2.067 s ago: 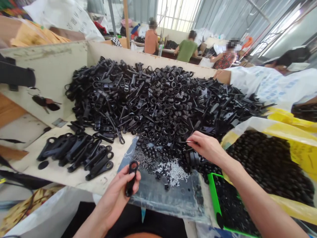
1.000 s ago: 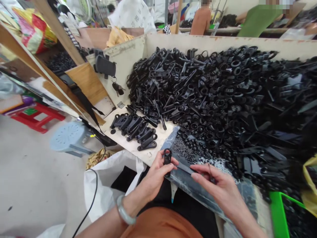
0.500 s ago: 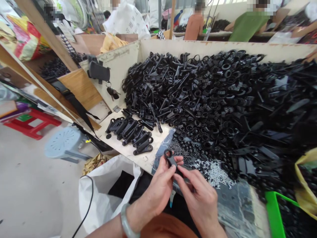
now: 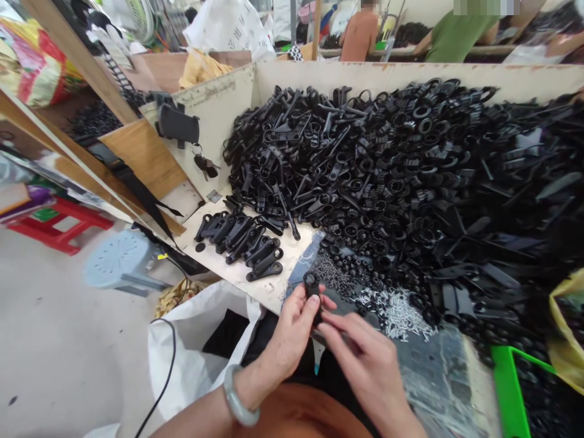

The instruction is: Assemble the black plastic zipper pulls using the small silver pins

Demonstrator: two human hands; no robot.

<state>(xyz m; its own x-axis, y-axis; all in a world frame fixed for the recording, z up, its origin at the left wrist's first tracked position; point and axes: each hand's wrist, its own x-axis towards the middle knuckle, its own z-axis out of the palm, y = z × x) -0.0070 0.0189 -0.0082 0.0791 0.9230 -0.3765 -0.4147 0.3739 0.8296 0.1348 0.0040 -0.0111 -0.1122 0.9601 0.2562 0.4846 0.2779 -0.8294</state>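
Observation:
My left hand (image 4: 292, 328) is closed around a black plastic arm (image 4: 311, 281) with a ring-shaped end, its thumb pressed on the part's face. The ring end points up and away from me. Thumb and fingers pinched, my right hand (image 4: 371, 356) meets the lower end of that part. Whether a small piece sits between those fingertips is hidden. Beyond the hands lie small dark pieces (image 4: 331, 274) and a heap of short silvery pins (image 4: 395, 313) on a dark sheet. To the left, several similar black arms (image 4: 249, 240) lie in a row on the board.
A big pile of black plastic parts (image 4: 365, 158) fills the low-walled bench. A green bin (image 4: 506, 383) stands at right, below a yellow sack (image 4: 568, 340). An open white sack (image 4: 171, 359) hangs at lower left near a blue stool (image 4: 118, 258). Co-workers sit beyond the back wall (image 4: 410, 72).
The held arm has turned more upright in my left hand. My right fingertips have slid slightly down toward its lower end. The camera view has shifted a little.

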